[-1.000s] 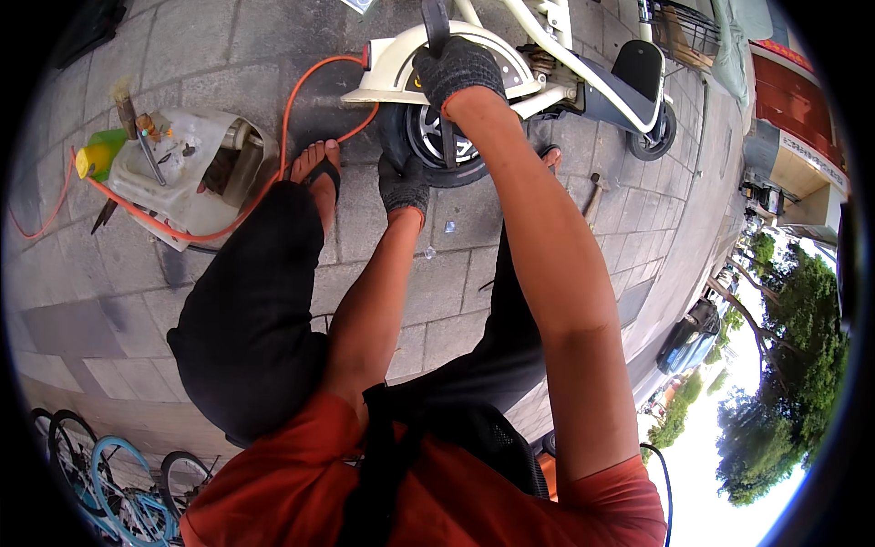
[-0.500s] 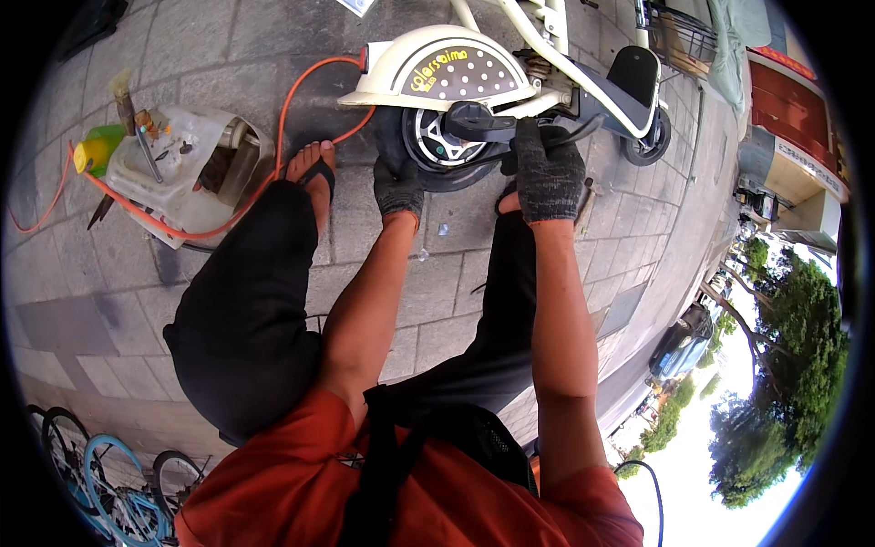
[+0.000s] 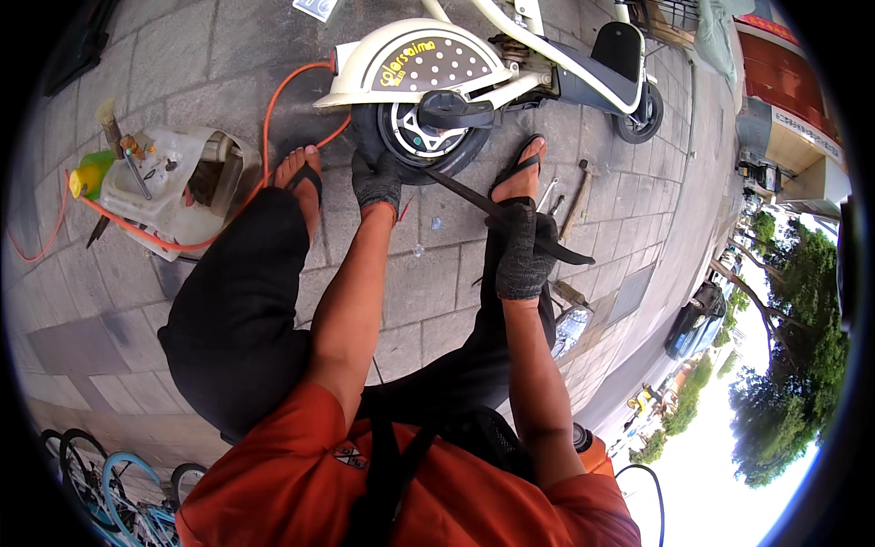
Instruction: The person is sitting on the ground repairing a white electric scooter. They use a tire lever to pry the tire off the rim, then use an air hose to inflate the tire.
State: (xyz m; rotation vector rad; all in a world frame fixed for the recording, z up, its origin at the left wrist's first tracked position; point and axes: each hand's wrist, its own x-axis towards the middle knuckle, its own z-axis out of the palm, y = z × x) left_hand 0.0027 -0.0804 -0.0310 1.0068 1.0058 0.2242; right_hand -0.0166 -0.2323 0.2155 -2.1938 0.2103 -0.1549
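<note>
Watching from my end, I see nearest to me the person's right hand point(image 3: 526, 255), in a dark grey knit glove, closed round a long, narrow, dark strip point(image 3: 472, 196) with a curved free end; whether it is metal or rubber I cannot tell. A second ago that hand was high over the cream, rounded rear fender point(image 3: 428, 64); then it stood right of the wheel, and now it has come down beside the black-trousered right leg point(image 3: 492, 351), so the strip slants from the tyre toward the person's right. The left hand point(image 3: 376, 180), gloved alike, has stayed at the lower left of the black rubber tyre point(image 3: 367, 128); its fingers touch the tyre, but how far they curl is hidden from me. The strip's inner end meets the tyre's near edge; I can't make out whether it is tucked under. I judge that the swing has brought the pull to that edge, with the left hand steadying. A wooden-handled hammer point(image 3: 576, 202) lies on the grey paving point(image 3: 428, 283) beyond the right foot. The tyre surrounds the silver-spoked wheel point(image 3: 410, 118), below the fender, at the rear of the cream-framed scooter point(image 3: 583, 68).
</note>
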